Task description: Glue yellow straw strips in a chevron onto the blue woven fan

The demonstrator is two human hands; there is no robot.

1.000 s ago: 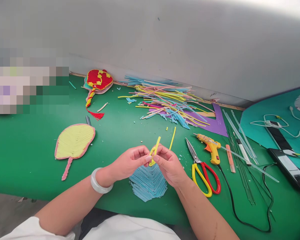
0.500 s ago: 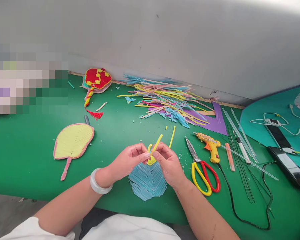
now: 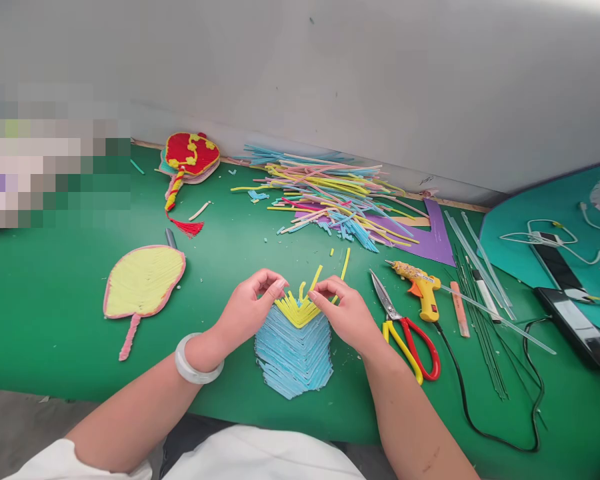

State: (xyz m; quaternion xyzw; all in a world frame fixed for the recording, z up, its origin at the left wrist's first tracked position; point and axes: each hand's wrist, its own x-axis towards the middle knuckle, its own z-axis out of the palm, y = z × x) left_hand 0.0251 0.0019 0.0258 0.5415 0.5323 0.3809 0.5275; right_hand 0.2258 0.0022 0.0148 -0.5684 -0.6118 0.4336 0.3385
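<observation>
A leaf-shaped panel of blue pipe cleaners (image 3: 294, 357) lies flat on the table, laid in V-shaped rows. Yellow pipe cleaners (image 3: 299, 315) form a V across its upper end, with several loose tips sticking up. At the panel's upper left is my left hand (image 3: 256, 301), thumb and forefinger pinched together; whatever is between them is too small to make out. My right hand (image 3: 344, 312) is at the upper right, its fingertips closed at the base of an upright yellow pipe cleaner (image 3: 317, 277). Another yellow pipe cleaner (image 3: 345, 263) lies just beyond that hand.
Right of the panel lie scissors (image 3: 391, 307), a yellow glue gun (image 3: 420, 288) with a black cord, and thin wires. Behind is a heap of coloured pipe cleaners (image 3: 325, 193). A yellow leaf-shaped fan (image 3: 145, 281) and a red fan (image 3: 193, 152) lie to the left.
My hands have moved apart, the left one left and upward, the right one slightly right. More of the yellow V between them now shows.
</observation>
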